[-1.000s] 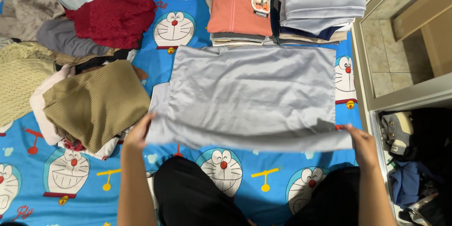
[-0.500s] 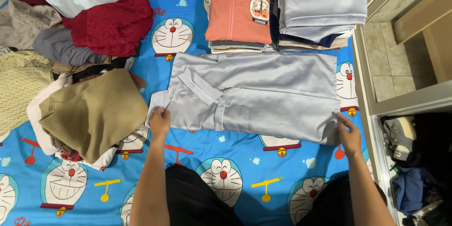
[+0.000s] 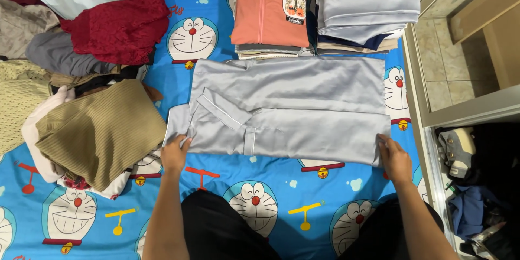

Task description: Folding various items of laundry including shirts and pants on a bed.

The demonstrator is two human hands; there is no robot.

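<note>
A pale grey-blue satin shirt (image 3: 303,103) lies spread flat on the blue cartoon-print sheet (image 3: 271,195), its collar and white piping showing at the left. My left hand (image 3: 174,154) pinches the shirt's lower left corner. At the lower right corner of the shirt, my right hand (image 3: 394,158) grips the folded edge. Both forearms reach in from the bottom of the view.
Two folded stacks sit behind the shirt: one topped by an orange zip top (image 3: 271,8), one by grey-blue fabric (image 3: 365,2). Unfolded clothes are heaped at the left, including an olive ribbed knit (image 3: 100,130) and a dark red lace piece (image 3: 116,24). A tiled floor and a sliding-door track (image 3: 433,114) border the right.
The shirt was held up by its lower edge and has been folded over and laid flat on the sheet. Both hands moved forward with it and now rest at its near corners.
</note>
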